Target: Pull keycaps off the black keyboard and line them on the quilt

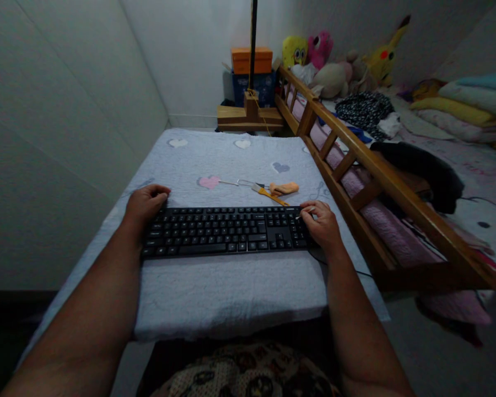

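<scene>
A black computer keyboard [215, 231] lies across the cloth-covered table in front of me. At its upper left corner rests my left hand [144, 208], fingers curled against that end; their undersides are hidden. My right hand [322, 225] is over the number keys at the right end, pinching a thin white cotton swab [311, 209] whose tip points down at the keys. Behind the keyboard lie another cotton swab [228, 182], a wire keycap puller [248, 182], a small brush with a yellow handle [270, 195] and a folded orange cloth [284, 189].
A wooden bed rail [355, 146] runs along the table's right side, with bedding and plush toys [330, 77] beyond. A white wall [66, 138] stands to the left. Behind the table are an orange box [252, 60] and a wooden stand [250, 117]. The keyboard's cable [320, 259] trails right.
</scene>
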A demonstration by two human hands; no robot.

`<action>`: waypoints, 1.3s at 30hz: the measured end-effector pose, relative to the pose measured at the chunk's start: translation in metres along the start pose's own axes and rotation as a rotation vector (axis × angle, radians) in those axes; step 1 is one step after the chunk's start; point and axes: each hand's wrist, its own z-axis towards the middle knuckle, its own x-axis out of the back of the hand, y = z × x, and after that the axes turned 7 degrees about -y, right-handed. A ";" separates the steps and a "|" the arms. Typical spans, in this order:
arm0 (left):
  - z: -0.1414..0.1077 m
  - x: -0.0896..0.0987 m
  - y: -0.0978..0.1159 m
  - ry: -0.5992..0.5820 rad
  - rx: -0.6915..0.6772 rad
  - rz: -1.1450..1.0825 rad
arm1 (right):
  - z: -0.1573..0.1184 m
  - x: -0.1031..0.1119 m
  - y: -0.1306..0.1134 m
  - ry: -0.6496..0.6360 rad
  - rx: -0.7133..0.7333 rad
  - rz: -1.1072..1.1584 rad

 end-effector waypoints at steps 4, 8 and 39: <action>-0.001 0.001 0.002 -0.002 -0.001 -0.001 | 0.000 0.002 0.002 0.010 0.000 -0.014; -0.001 0.000 0.002 0.004 -0.001 -0.016 | 0.000 0.003 0.004 0.010 0.003 -0.021; 0.003 -0.001 -0.007 -0.011 -0.019 0.006 | -0.003 0.003 0.006 0.027 0.006 -0.039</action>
